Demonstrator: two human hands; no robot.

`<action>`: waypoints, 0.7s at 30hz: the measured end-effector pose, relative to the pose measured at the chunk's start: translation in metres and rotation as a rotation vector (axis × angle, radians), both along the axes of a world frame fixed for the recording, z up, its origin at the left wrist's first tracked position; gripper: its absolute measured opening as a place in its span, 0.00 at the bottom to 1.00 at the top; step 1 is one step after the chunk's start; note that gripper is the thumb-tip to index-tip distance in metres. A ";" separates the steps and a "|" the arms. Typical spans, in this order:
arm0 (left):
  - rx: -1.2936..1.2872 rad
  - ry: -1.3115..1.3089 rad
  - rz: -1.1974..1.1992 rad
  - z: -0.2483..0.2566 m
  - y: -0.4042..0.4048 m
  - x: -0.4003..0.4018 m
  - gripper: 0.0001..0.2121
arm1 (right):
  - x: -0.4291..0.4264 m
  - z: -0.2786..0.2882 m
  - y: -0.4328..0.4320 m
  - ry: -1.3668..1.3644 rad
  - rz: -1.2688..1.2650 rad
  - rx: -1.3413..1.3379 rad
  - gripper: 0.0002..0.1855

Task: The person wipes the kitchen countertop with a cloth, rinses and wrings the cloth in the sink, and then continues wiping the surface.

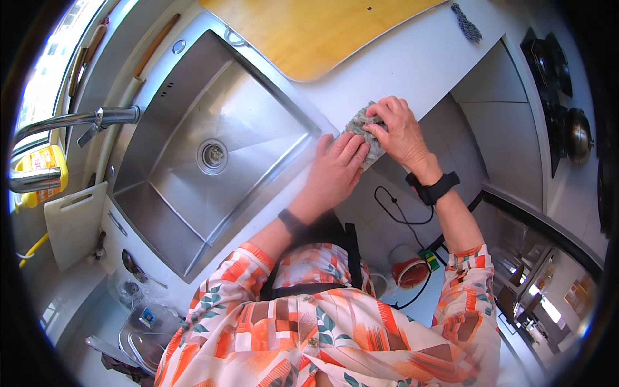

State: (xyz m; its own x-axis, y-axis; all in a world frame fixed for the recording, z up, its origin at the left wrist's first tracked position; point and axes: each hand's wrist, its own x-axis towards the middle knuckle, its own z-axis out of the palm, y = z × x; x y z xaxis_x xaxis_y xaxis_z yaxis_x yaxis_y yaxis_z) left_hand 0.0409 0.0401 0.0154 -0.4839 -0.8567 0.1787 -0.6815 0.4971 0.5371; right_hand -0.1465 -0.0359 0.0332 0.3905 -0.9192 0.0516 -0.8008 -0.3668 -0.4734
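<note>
A grey, crumpled cloth [359,125] lies on the white countertop [387,72], close to its front edge and the right corner of the sink. My right hand [397,129] pinches a fold of it between thumb and fingers. Flat on its near left part rests my left hand [336,167], fingers extended and pressing down. The stainless steel sink [251,140] opens to the left of both hands, with a drain strainer [213,156] in its floor. Part of the cloth is hidden under my fingers.
A yellow board [314,34] lies behind the sink's right side. Beyond it sits a grey scrubbing pad [466,23]. At left are a chrome faucet [116,116], a yellow bottle [41,174] and a white cutting board [75,225]. A gas stove [546,72] stands at far right.
</note>
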 end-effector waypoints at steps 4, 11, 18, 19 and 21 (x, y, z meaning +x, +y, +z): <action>-0.014 0.008 -0.001 0.001 0.002 -0.003 0.23 | -0.022 -0.027 -0.031 -0.068 -0.078 -0.180 0.10; -0.001 -0.001 0.021 -0.002 0.001 -0.001 0.21 | -0.007 0.000 -0.020 -0.040 0.066 -0.048 0.07; 0.026 -0.044 -0.030 0.002 0.000 -0.004 0.23 | -0.029 -0.015 -0.041 0.050 -0.101 -0.188 0.10; 0.015 -0.039 -0.031 0.003 0.000 -0.004 0.23 | -0.030 -0.014 -0.041 0.014 -0.088 -0.130 0.10; 0.018 -0.054 -0.024 0.000 0.001 -0.002 0.23 | -0.029 -0.012 -0.043 -0.055 -0.057 -0.015 0.10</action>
State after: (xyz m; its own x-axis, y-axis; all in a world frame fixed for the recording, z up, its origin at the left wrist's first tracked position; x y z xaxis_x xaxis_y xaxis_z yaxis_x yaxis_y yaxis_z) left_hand 0.0388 0.0413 0.0157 -0.5131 -0.8474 0.1367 -0.6978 0.5045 0.5086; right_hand -0.1755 -0.0792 0.0215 0.3339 -0.9387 0.0858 -0.7936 -0.3290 -0.5118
